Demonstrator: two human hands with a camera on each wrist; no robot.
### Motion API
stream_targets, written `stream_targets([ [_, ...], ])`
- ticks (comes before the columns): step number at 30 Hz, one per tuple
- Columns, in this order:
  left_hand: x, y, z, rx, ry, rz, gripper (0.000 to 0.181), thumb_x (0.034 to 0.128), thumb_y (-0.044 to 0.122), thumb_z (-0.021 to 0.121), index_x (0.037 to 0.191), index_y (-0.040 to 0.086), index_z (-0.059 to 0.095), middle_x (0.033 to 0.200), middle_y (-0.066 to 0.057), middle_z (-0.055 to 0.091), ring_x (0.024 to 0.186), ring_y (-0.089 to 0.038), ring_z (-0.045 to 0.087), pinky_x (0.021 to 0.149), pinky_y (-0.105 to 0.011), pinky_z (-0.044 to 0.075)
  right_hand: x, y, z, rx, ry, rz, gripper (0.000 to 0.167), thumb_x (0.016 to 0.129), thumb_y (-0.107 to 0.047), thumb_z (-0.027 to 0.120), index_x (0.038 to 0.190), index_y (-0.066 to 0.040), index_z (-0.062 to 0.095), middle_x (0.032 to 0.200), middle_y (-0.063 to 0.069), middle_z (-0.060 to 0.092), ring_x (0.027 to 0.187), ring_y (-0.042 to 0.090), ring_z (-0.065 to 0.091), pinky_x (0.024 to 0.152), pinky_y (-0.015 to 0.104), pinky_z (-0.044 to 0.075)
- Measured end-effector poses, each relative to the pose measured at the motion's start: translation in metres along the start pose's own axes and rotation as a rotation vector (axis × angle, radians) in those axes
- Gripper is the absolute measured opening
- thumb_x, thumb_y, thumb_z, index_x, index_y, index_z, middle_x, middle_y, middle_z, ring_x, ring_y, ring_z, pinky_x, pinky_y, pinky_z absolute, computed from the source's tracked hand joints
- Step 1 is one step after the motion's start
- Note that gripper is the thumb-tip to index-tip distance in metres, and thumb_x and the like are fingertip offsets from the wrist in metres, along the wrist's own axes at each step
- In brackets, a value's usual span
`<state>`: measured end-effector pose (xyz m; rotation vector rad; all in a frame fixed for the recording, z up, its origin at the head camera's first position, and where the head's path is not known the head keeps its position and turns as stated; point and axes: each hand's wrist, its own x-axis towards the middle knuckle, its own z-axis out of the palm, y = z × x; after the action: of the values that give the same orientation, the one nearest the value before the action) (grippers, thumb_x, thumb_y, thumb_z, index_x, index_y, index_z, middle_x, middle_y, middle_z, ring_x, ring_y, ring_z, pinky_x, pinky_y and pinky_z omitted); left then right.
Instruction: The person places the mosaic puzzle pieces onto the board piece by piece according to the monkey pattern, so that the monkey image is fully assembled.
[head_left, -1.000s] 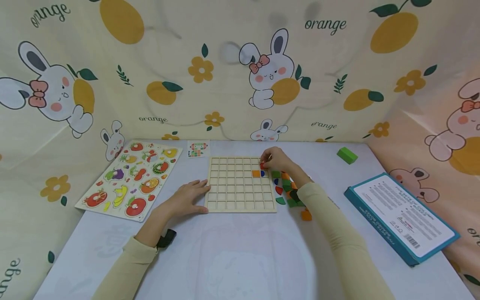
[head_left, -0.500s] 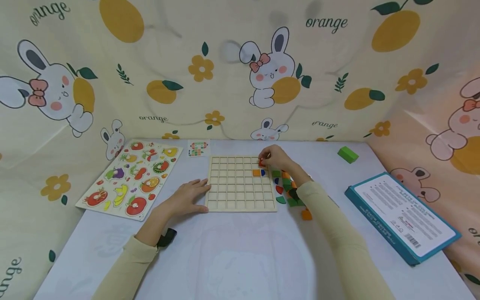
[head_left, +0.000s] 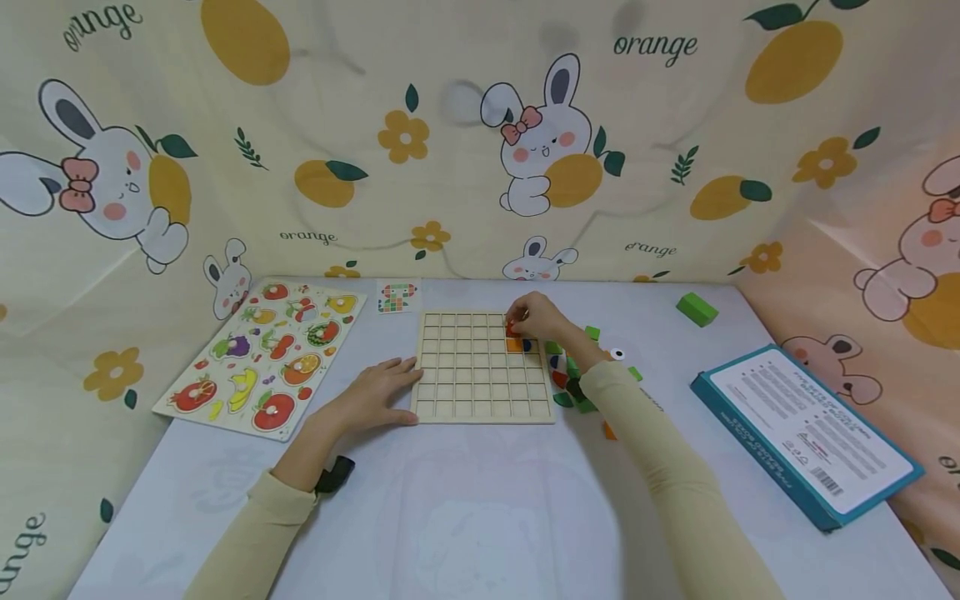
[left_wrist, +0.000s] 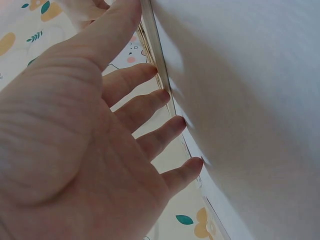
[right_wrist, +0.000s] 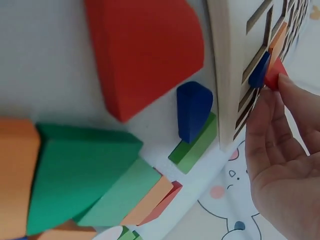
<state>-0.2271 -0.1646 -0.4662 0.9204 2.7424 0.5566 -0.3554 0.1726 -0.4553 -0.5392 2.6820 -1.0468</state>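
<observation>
A light wooden grid board (head_left: 480,392) lies flat on the table. My right hand (head_left: 543,318) is over its far right part, pinching a small red block (right_wrist: 274,75) between thumb and fingers. Just in front of that block, an orange square block (head_left: 514,345) and a blue rounded block (right_wrist: 258,71) sit in the grid. My left hand (head_left: 375,395) is spread, with fingertips touching the board's left edge. The right hand hides part of the far rows.
Loose red, green, blue and orange blocks (head_left: 559,379) lie right of the board, partly under my right forearm. A pattern card (head_left: 398,297) is behind it. A fruit puzzle board (head_left: 262,358) lies left, a blue box (head_left: 806,433) right, a green block (head_left: 697,309) back right.
My right hand has moved slightly left across the board with the red block, coming over the cell behind the orange one. More of the loose pieces now show. The left hand stays put.
</observation>
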Motion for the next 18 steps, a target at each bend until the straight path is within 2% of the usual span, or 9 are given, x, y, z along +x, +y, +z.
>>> stream_targets([
  [3,-0.0004,0.0010,0.0000,-0.003,-0.001,-0.005,0.082,0.0842,0.044,0.077,0.148,0.003,0.046,0.158,-0.020,0.031,0.144,-0.046,0.028,0.112,-0.065,0.027,0.0000,0.0006,0.0002,-0.010,0.000,-0.001,0.011,0.089,0.004,0.069,0.100,0.004,0.073,0.092,0.013,0.069,0.086,0.025,0.062,0.082,0.037,0.052],
  [10,-0.0016,0.0012,0.0005,0.000,0.001,-0.007,0.081,0.0847,0.044,0.077,0.148,0.003,0.047,0.158,-0.021,0.032,0.143,-0.047,0.029,0.111,-0.066,0.028,-0.0007,0.0002,0.0017,-0.044,-0.009,0.002,0.010,0.090,0.000,0.071,0.099,0.001,0.075,0.085,0.009,0.068,0.079,0.021,0.059,0.073,0.033,0.050],
  [13,-0.0019,0.0015,0.0010,-0.007,-0.003,-0.013,0.081,0.0847,0.044,0.077,0.148,0.004,0.046,0.158,-0.020,0.031,0.144,-0.046,0.028,0.112,-0.065,0.027,-0.0014,0.0002,0.0021,-0.067,-0.011,-0.003,0.011,0.089,-0.001,0.071,0.100,0.001,0.074,0.084,0.008,0.067,0.079,0.021,0.059,0.075,0.034,0.050],
  [18,-0.0021,0.0025,-0.0005,0.002,0.009,0.000,0.081,0.0841,0.044,0.078,0.147,0.002,0.047,0.157,-0.021,0.032,0.142,-0.048,0.029,0.110,-0.066,0.028,-0.0018,0.0000,0.0023,-0.087,-0.026,-0.001,0.004,0.090,0.000,0.070,0.093,-0.001,0.073,0.086,0.008,0.068,0.082,0.022,0.059,0.078,0.036,0.051],
])
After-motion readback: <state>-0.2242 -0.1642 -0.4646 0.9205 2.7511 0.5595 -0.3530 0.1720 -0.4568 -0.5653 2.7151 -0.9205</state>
